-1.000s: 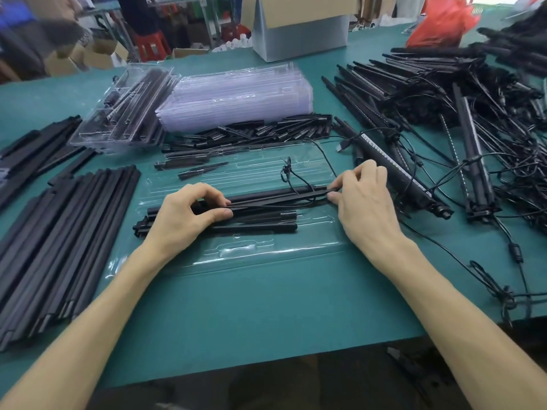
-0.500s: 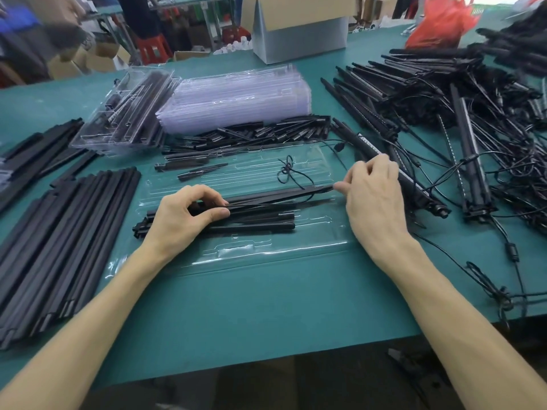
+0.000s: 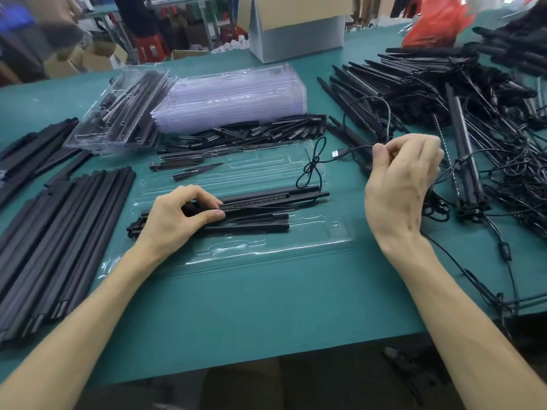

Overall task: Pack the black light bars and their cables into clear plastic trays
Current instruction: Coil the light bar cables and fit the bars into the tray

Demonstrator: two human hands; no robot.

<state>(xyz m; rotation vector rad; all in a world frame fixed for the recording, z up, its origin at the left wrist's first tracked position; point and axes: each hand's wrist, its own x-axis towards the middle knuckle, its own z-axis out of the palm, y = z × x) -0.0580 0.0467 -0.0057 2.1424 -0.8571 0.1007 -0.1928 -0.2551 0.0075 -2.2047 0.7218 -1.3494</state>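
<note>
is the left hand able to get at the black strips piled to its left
Likely yes: the strips lie right beside the left hand, nothing between, though it grips bars in the tray.

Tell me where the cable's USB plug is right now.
Head view, right of centre: the USB plug sticks out just left of the right hand, which pinches its cable, beside the far right corner of the open clear tray.
</note>
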